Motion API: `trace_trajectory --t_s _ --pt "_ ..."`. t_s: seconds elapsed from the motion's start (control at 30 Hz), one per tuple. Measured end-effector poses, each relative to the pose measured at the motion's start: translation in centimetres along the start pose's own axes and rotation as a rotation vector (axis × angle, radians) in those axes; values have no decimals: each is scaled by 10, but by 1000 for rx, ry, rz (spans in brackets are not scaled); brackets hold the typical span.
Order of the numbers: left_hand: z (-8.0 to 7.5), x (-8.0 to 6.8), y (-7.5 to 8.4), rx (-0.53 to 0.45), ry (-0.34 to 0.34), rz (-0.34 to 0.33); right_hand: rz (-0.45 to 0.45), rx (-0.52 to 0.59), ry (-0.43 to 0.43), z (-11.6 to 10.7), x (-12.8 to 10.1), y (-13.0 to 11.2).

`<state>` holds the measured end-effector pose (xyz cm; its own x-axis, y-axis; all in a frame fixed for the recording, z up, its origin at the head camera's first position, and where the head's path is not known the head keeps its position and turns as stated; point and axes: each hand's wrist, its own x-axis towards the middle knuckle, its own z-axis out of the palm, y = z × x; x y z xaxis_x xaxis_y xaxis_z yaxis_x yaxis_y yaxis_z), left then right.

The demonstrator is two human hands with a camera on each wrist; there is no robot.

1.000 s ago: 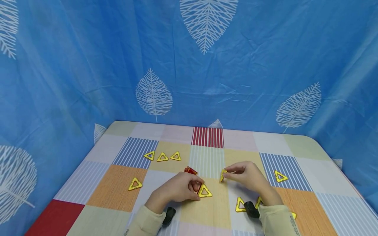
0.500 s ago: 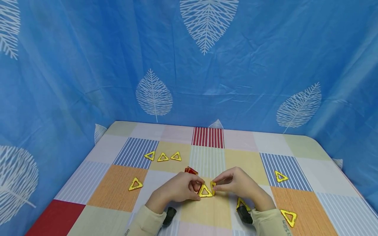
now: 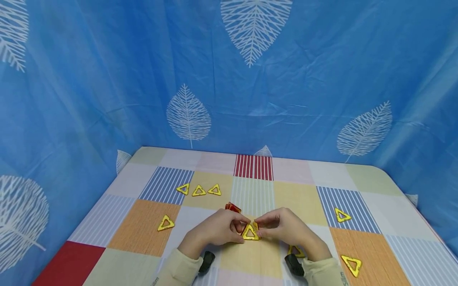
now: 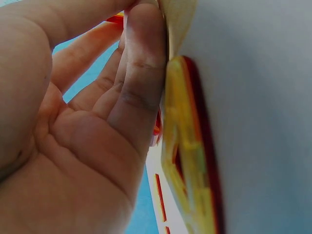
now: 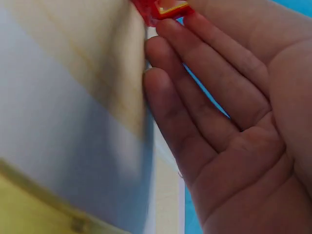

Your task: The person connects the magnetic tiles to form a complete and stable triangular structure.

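A yellow triangular tile (image 3: 251, 238) is at the middle of the table, between both hands. My left hand (image 3: 222, 227) pinches its left side with thumb and forefinger. From the other side, my right hand (image 3: 286, 227) pinches a second yellow triangular tile (image 3: 256, 225), mostly hidden by the fingertips and brought against the first one. In the right wrist view, a red-edged tile (image 5: 170, 9) shows at the fingertips. Just behind the left hand sits a small red piece (image 3: 233, 207), partly covered; its full shape cannot be told.
Several yellow triangles (image 3: 198, 190) lie in a row at the back left, with another triangle (image 3: 165, 223) left of the hands. On the right lie two triangles (image 3: 342, 215), one nearer the front, plus a triangle (image 3: 295, 250) partly under the right wrist. Blue curtains (image 3: 229, 99) surround the patchwork-covered table.
My right hand has moved left and slightly toward me, carrying its triangular tile to the one at my left hand. The left hand has stayed almost still.
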<state>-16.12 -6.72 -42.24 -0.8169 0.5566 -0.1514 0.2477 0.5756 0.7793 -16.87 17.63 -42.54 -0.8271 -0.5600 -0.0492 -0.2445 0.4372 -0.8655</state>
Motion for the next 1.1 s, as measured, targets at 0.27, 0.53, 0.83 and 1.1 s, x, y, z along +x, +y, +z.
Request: trace_trajectory --t_s 0.27,0.53,0.83,1.1 --pt "-1 1 -1 18 10 41 -16 -14 -10 4 2 -2" --pt "0 1 0 17 31 61 -18 -26 2 5 2 0" --pt "1 2 1 22 55 60 -31 -41 -2 5 4 0" --pt "2 2 0 41 48 66 -7 -33 -1 5 4 2"
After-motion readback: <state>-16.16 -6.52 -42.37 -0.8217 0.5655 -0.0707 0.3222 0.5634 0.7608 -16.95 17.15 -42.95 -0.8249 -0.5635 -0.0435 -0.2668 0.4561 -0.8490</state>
